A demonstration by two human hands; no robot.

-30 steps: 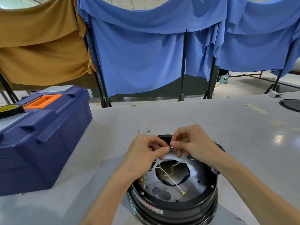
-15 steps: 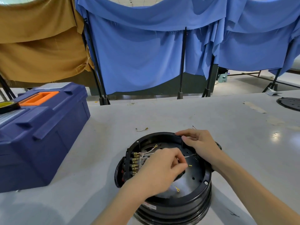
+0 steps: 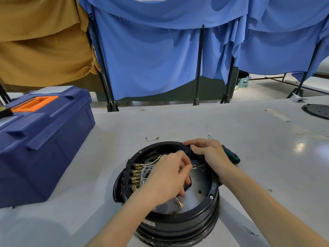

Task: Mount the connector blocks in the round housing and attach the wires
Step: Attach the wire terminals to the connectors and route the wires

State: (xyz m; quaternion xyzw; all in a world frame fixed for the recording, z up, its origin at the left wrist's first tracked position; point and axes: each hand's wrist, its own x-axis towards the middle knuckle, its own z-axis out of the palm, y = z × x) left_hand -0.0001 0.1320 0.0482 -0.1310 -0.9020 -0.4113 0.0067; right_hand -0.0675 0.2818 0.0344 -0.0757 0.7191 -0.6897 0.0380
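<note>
Sitting near the front edge of the bench (image 3: 195,125), the black round housing (image 3: 178,223) stands open side up. On its grey inner floor, at the near side, lies a loose lead (image 3: 179,203) ending in a brass ring terminal. Above it the left hand (image 3: 167,177) reaches into the housing, fingers curled, thumb and forefinger pinching a thin white wire (image 3: 194,167) whose brass tip points toward the right inner wall. Against the left inner wall the connector block (image 3: 130,177) stands upright, with a row of brass terminals and a fan of white wires (image 3: 147,164) running from them under the left hand. The right hand (image 3: 210,154) grips the far right rim of the housing, its fingers curled over the edge. Just behind that hand a green-handled screwdriver (image 3: 231,155) lies on the bench. A short spare wire (image 3: 152,139) lies on the bench just beyond the far rim. To the left stands a dark blue toolbox (image 3: 44,136) with an orange handle. At the far right edge lies a black disc (image 3: 318,111). Behind the bench hang blue cloth (image 3: 151,59) and brown cloth (image 3: 41,41).
</note>
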